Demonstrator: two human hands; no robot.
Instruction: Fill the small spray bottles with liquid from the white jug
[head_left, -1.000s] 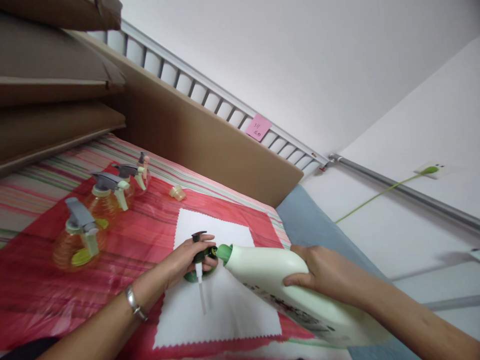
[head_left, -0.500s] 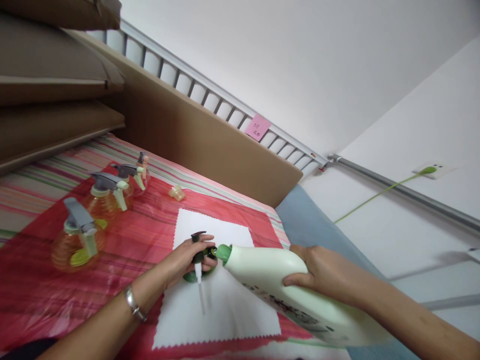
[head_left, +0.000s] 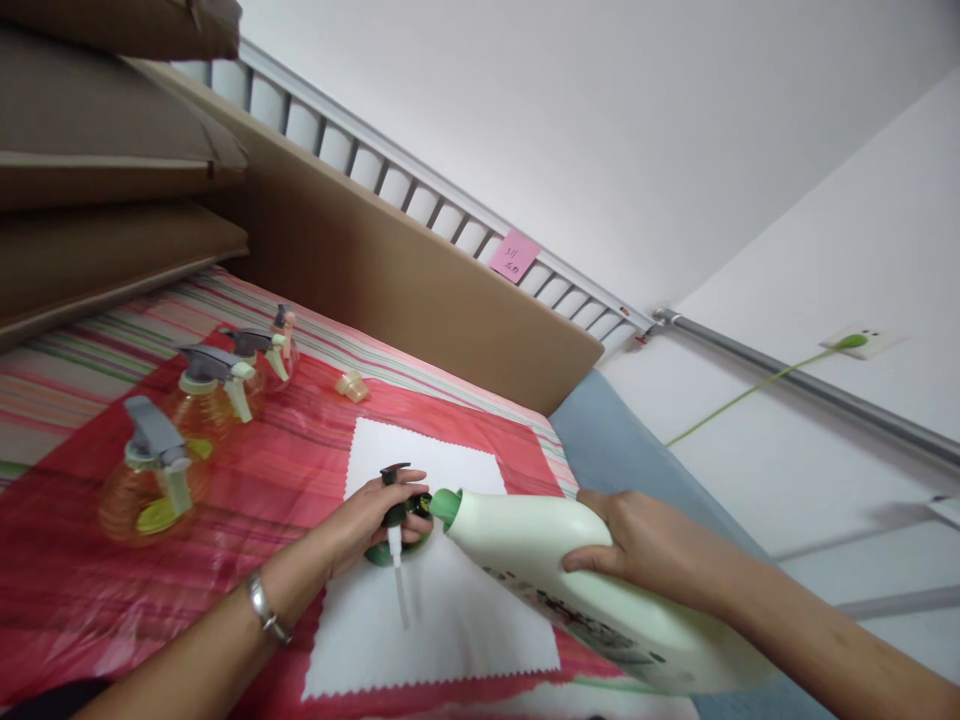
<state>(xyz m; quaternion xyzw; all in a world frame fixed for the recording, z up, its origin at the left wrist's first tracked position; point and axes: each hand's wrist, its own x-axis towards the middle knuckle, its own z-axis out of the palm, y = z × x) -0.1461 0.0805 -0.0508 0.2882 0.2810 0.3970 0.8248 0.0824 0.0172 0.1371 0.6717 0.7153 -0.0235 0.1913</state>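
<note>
My left hand point(head_left: 367, 525) is closed around a small green bottle point(head_left: 376, 553), and a black pump head point(head_left: 394, 515) with a white dip tube hangs from its fingers. A large pale-green jug point(head_left: 525, 545) lies tilted almost on its side in the grip of my right hand point(head_left: 626, 550). The jug's green spout point(head_left: 446, 506) points left, at the small bottle's open mouth. Whether the two touch is hard to tell, and no flowing liquid is visible. Below both hands is a white cloth point(head_left: 435, 625) with zigzag edges.
On the left, several amber spray bottles point(head_left: 154, 485) with grey triggers stand on a red sheet point(head_left: 262, 470). A small yellowish cap point(head_left: 352, 386) lies behind the cloth. A brown board point(head_left: 390, 240) and a stack of brown cushions point(head_left: 112, 160) border the back and left.
</note>
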